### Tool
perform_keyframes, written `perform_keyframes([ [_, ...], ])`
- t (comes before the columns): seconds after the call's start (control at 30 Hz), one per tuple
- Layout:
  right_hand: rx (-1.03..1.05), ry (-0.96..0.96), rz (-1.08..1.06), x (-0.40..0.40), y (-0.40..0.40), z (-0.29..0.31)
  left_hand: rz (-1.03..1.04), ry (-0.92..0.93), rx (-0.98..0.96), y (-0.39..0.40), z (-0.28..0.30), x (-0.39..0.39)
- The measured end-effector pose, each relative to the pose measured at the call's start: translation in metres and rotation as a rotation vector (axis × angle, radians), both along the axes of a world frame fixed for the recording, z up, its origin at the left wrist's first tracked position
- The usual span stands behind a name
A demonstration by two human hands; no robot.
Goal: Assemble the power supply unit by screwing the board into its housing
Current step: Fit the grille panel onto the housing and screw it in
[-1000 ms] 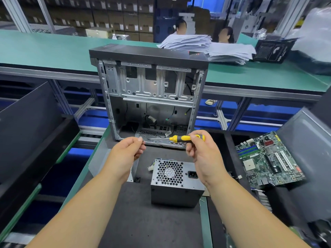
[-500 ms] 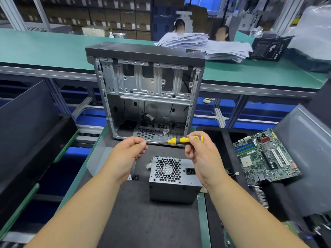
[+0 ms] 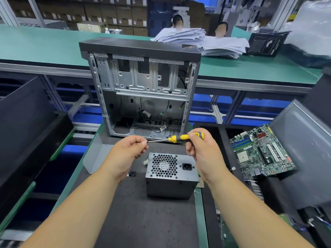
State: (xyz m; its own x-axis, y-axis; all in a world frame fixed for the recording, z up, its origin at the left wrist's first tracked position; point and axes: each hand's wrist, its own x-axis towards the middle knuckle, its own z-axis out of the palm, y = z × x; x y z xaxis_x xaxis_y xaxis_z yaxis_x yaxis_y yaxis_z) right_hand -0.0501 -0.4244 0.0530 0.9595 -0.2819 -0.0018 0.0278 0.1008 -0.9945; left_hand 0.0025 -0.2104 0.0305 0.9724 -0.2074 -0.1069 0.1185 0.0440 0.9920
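2 bare forearms reach in from the bottom edge over a dark mat (image 3: pixel 143 221) that covers the near bench. The left hand (image 3: pixel 125 153) is curled narrow, thumb and forefinger pinched together at the tip of a thin metal shaft; whether a screw sits between those fingertips is too small to tell. The right hand (image 3: pixel 202 153) is closed around the handle of a yellow-and-black screwdriver (image 3: pixel 184 137), which lies nearly level, its shaft pointing left toward the left hand. Below and between the hands, on the mat, stands a grey power supply unit (image 3: pixel 170 176), its honeycomb fan grille and black mains socket facing up, touched by neither hand. Just left of it a few small dark bits, perhaps screws, lie on the mat. To the right, a green motherboard (image 3: pixel 259 153) rests tilted in a dark tray, beside a grey metal side panel (image 3: pixel 304 154). Beyond the hands an open computer case (image 3: pixel 143 90) stands upright, its empty interior facing the camera, with loose cables and a perforated panel at its bottom. Behind it runs a green-topped bench (image 3: pixel 44 45) bearing stacks of paper (image 3: pixel 197 40) and a black box (image 3: pixel 265 43). 2 people sit past the papers, in front of shelves of cardboard cartons.
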Motion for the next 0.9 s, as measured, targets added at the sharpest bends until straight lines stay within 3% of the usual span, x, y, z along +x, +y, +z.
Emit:
perform_keyframes([
  [0.37,0.032,-0.001,0.002,-0.002,-0.007,-0.006,-0.003,-0.104,0.116,-0.003,-0.003,-0.007],
  [0.53,0.076,-0.004,-0.014,-0.002,-0.006,-0.010,0.036,-0.080,0.073,-0.004,-0.007,-0.011],
  [0.63,0.078,-0.003,-0.058,-0.002,-0.010,-0.010,0.092,0.018,0.287,0.000,-0.016,-0.011],
  [0.7,0.079,-0.006,-0.077,-0.002,-0.014,-0.008,0.025,0.144,0.414,0.002,-0.023,-0.014],
  [0.8,0.079,-0.014,-0.074,-0.003,-0.020,-0.005,-0.065,0.254,0.359,0.000,-0.029,-0.018],
  [0.9,0.075,-0.023,-0.067,-0.005,-0.022,-0.003,0.019,0.259,0.379,-0.003,-0.029,-0.019],
])
